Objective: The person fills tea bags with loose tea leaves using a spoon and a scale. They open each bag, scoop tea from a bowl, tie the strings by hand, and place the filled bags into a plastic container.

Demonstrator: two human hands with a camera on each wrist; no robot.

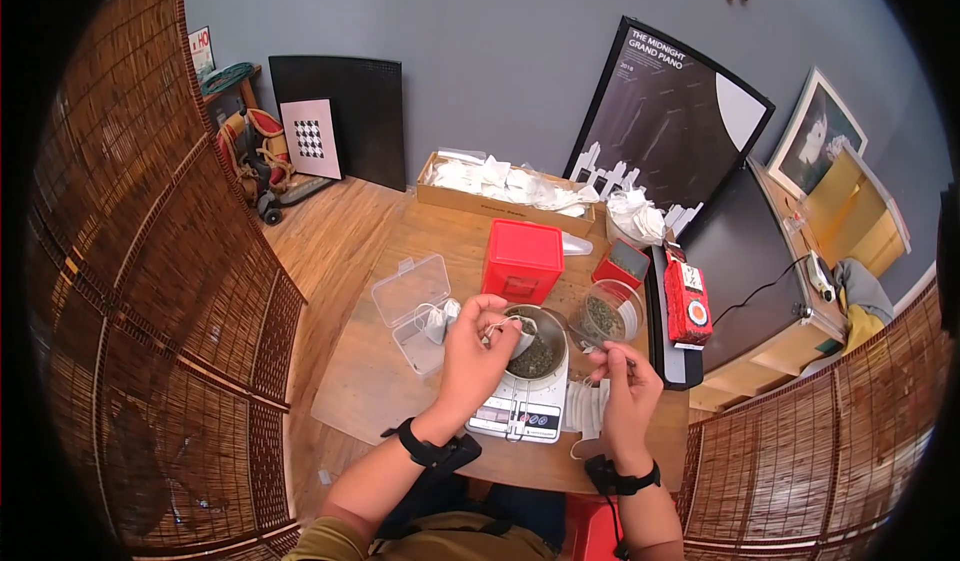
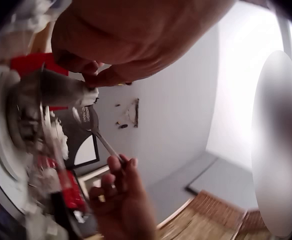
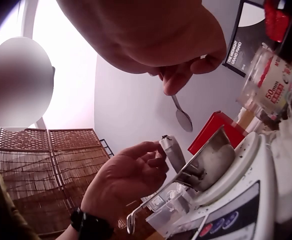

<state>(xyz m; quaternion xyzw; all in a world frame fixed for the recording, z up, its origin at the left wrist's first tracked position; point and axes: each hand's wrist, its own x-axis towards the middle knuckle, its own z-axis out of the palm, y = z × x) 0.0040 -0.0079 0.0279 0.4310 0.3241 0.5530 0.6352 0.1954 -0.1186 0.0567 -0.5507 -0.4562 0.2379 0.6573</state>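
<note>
Table [image 1: 350, 391] (wooden) bears, in descending size, a cardboard box [image 1: 505, 207] of white bags at the far edge, a red tin [image 1: 523, 261], a white digital scale [image 1: 515, 411] and a clear lidded box [image 1: 412, 286], lid open. On the scale sits a metal pan [image 1: 557, 333] w/ dried green leaf; just to its R, a clear jar [image 1: 628, 306] of similar leaf. L hand [image 1: 475, 361], fingers curled, pinches a small white bag [image 3: 172, 152] above the pan; R hand [image 1: 632, 396] pinches a spoon [image 3: 184, 120] by its handle, thumb vs. fingers, near the jar.
</note>
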